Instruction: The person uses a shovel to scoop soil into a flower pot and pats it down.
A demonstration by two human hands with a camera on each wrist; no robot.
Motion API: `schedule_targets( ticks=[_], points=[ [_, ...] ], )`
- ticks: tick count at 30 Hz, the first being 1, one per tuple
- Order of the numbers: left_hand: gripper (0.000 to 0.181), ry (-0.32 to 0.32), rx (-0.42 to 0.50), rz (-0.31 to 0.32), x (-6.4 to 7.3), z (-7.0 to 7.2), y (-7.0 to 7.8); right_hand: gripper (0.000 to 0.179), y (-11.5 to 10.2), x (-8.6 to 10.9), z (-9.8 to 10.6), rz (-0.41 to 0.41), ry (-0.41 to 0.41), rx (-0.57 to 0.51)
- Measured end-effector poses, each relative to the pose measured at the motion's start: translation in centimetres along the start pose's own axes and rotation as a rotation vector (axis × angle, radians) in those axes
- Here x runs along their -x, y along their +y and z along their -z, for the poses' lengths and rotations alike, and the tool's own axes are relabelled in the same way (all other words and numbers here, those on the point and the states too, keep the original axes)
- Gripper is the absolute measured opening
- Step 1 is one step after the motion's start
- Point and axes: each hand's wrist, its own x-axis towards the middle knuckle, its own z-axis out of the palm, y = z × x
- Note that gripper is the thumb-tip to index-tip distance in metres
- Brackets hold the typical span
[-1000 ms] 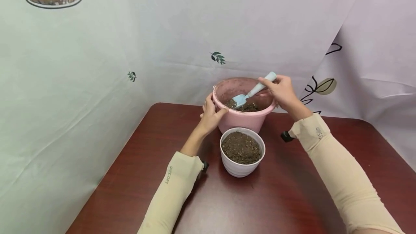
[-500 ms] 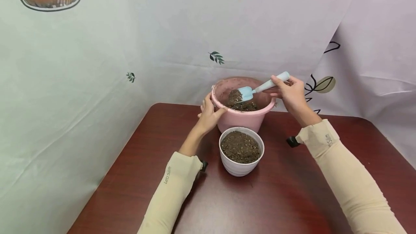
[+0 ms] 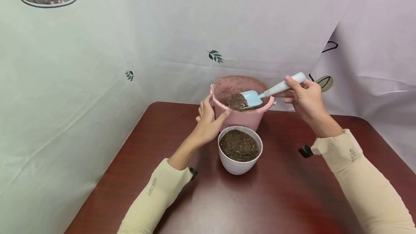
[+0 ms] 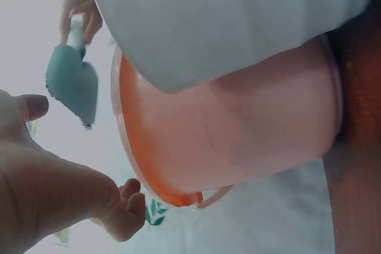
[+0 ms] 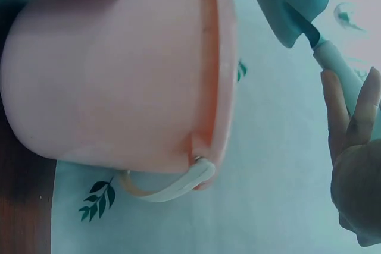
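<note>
In my right hand I hold a small hand trowel by its pale handle, fingers and thumb pinching it. Its light blue blade carries a heap of dark soil and is above the pink bucket. The wrist views show the blade higher than the bucket rim. My left hand is beside the bucket's left rim, thumb and fingers spread; in the left wrist view it looks apart from the bucket. A white pot filled with soil stands in front of the bucket.
Everything stands on a dark red wooden table. A pale printed cloth hangs behind and at the sides, close to the bucket. The bucket's handle hangs down at its side.
My right hand has lifted the trowel out of the bucket's soil and moved it right and nearer, its blade loaded. My left hand has come off the bucket rim slightly.
</note>
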Motion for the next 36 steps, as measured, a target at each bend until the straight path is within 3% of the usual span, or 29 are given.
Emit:
schedule_targets(
  ticks=[5, 10, 13, 17, 22, 28, 36],
  points=[
    [0.084, -0.149, 0.017, 0.023, 2.7, 0.4, -0.2, 0.008, -0.4, 2.2, 0.3, 0.015, -0.059, 0.041],
    [0.103, -0.352, -0.164, 0.118, 5.0, 0.6, -0.2, 0.011, -0.2, 3.9, 1.0, 0.010, -0.084, 0.115],
    [0.110, -0.420, -0.229, 0.128, 5.5, 0.7, -0.1, 0.013, 0.3, 4.8, 1.6, -0.008, -0.081, 0.178],
    [0.112, -0.440, -0.238, 0.106, 5.4, 0.7, -0.5, 0.013, 1.5, 5.8, 2.1, -0.003, -0.087, 0.343],
    [0.116, -0.469, -0.272, 0.053, 4.9, 0.8, -1.4, 0.012, 2.9, 6.6, 2.1, 0.105, -0.144, 0.527],
    [0.121, -0.521, -0.284, 0.011, 4.7, 0.8, -2.1, 0.021, 3.2, 6.9, 1.9, 0.170, -0.240, 0.559],
    [0.117, -0.537, -0.260, 0.001, 4.5, 0.9, -2.3, 0.020, 2.0, 6.8, 2.3, 0.278, -0.295, 0.543]
  ],
)
